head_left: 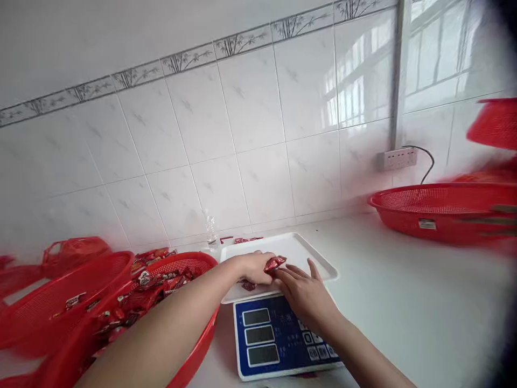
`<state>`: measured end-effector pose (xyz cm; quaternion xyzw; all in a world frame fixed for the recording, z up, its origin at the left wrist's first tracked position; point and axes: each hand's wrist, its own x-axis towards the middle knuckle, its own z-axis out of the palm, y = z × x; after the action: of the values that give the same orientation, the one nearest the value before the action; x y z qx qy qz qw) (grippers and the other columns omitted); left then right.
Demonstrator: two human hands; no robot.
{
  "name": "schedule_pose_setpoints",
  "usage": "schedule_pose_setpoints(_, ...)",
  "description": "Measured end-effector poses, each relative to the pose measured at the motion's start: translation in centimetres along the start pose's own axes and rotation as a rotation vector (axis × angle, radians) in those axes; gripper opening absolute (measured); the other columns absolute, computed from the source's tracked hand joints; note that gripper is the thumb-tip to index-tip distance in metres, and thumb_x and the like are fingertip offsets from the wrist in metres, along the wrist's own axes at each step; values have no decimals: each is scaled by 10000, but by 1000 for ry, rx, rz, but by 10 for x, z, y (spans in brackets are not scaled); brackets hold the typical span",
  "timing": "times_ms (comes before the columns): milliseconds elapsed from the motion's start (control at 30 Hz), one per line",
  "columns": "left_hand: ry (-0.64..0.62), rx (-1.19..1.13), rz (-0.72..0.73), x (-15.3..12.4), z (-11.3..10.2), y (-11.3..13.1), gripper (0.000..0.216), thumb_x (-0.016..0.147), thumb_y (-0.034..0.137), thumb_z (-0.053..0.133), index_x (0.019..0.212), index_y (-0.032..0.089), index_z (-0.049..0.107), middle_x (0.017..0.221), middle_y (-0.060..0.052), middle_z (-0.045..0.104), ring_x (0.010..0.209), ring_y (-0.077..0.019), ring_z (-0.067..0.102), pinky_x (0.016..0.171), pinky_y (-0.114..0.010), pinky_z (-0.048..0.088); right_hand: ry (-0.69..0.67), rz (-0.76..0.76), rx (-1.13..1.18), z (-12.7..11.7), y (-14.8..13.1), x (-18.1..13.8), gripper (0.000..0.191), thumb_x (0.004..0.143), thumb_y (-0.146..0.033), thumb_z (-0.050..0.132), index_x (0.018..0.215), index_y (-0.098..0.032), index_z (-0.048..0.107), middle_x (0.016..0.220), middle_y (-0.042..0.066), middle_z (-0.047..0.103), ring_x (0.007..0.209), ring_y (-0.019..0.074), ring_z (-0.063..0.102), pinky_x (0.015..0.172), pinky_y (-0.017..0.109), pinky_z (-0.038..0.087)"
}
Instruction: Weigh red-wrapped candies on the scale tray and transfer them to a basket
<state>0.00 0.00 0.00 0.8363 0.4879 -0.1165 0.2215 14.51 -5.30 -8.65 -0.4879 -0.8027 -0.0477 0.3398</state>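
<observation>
My left hand (254, 268) rests on the white tray (319, 260) of a blue-faced scale (274, 339), fingers closed on a red candy wrapper (275, 263). Another red wrapper (247, 285) lies under that hand on the tray. My right hand (304, 288) lies flat beside it, fingers stretched toward the wrapper, over the tray's front edge and the scale's keypad.
A red basket (189, 264) full of red wrapped candies sits at my left, with more red baskets (48, 302) beyond it. A small clear bottle (210, 230) stands by the tiled wall. A wide red basket (440, 207) sits at the right, near a wall socket (398, 158).
</observation>
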Motion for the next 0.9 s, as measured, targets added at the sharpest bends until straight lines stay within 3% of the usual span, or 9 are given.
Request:
schedule_pose_setpoints(233,190,-90,78,5,13,0,474,720,294,524,1191,321,467,1186,-81,464,419,-51,490,374,-210,374,-10,-49,60,-4,-2,-2,338,924,-256,239,936,-223,576,979,46,672,1029,194,566,1031,600,95)
schedule_pose_setpoints(333,290,-123,114,12,20,-6,358,730,228,486,1078,274,554,1074,-54,555,460,-77,511,413,-216,385,8,-42,80,-5,-2,-2,319,923,-276,253,1001,-236,559,1000,48,669,1035,199,564,1023,598,136)
schedule_pose_setpoints(433,439,-126,167,21,25,-14,251,705,170,490,920,222,608,899,-22,630,636,-133,570,564,-231,436,19,-27,112,-6,-2,0,303,920,-298,278,1039,-256,553,1007,41,671,1007,195,580,1008,592,188)
schedule_pose_setpoints(567,522,-234,158,23,22,-19,232,686,167,526,896,204,617,881,-11,638,791,-152,572,714,-248,433,88,8,130,-8,0,1,297,917,-321,304,1044,-245,561,978,47,681,923,182,619,990,547,271)
schedule_pose_setpoints(900,695,-874,17,-11,6,-31,211,687,159,602,895,149,567,628,30,546,524,-75,506,526,-185,406,281,-22,100,-7,6,1,355,894,-420,327,972,-231,618,887,27,707,798,183,652,913,448,411)
